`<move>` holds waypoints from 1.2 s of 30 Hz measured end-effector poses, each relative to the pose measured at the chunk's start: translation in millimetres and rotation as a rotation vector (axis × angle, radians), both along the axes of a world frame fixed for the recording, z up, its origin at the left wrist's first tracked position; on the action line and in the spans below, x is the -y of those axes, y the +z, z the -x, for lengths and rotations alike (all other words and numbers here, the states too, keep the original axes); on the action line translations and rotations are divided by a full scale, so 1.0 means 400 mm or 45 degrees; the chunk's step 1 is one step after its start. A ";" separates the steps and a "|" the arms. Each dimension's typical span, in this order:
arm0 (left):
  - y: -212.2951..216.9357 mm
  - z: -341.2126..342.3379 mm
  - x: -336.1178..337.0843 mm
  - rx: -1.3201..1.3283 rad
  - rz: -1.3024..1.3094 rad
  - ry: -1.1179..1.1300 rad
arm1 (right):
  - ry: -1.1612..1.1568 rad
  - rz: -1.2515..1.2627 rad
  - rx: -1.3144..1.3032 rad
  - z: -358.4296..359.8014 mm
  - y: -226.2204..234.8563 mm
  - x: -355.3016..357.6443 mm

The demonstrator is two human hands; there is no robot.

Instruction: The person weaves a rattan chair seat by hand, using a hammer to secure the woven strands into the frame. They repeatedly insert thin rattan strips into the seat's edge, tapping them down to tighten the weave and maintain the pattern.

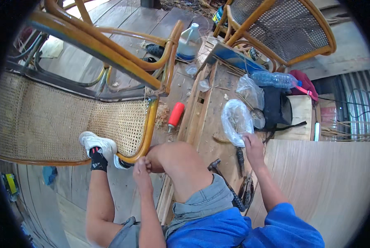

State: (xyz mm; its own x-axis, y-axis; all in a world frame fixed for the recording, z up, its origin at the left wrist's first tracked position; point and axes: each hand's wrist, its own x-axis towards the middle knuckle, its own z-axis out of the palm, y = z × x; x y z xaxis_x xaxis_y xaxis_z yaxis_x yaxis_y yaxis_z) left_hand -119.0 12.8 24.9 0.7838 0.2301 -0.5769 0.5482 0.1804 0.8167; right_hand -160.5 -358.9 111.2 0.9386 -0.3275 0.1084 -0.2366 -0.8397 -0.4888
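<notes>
A rattan chair with a woven cane panel lies tipped over at the left, its curved pole rim beside my knee. My left hand is closed, fingers curled, right by that rim's lower corner; anything small inside it is hidden. To the right, my right hand pinches the near edge of a clear plastic bag whose mouth gapes open. What lies in the bag is hard to make out. One of my white shoes rests against the cane panel.
A red squeeze bottle lies beside wooden strips. Near my thigh are a hammer and pliers. Farther off are a black bag, a water bottle, a white jug and another cane chair. A plywood sheet covers the right.
</notes>
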 end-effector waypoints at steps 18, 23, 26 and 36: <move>-0.067 0.067 -0.031 0.110 -0.104 -0.147 | -0.227 -0.426 -0.147 -0.143 -0.142 0.100; -0.056 0.058 -0.025 0.101 -0.058 -0.116 | -0.371 -0.792 -0.132 -0.131 -0.097 0.112; -0.048 0.050 -0.016 0.091 -0.016 -0.110 | -0.409 -1.024 -0.075 -0.123 -0.067 0.123; -0.019 0.022 -0.028 -0.009 -0.058 -0.039 | -0.295 -1.376 -0.028 -0.199 0.056 -0.009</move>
State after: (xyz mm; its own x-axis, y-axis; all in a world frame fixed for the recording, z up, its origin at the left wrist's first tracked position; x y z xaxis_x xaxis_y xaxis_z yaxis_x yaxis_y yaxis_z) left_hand -127.7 24.1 17.2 0.7867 0.2320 -0.5721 0.5588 0.1264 0.8196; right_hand -80.9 -355.3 133.7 0.8406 -0.4074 -0.3570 -0.3507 0.0930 -0.9319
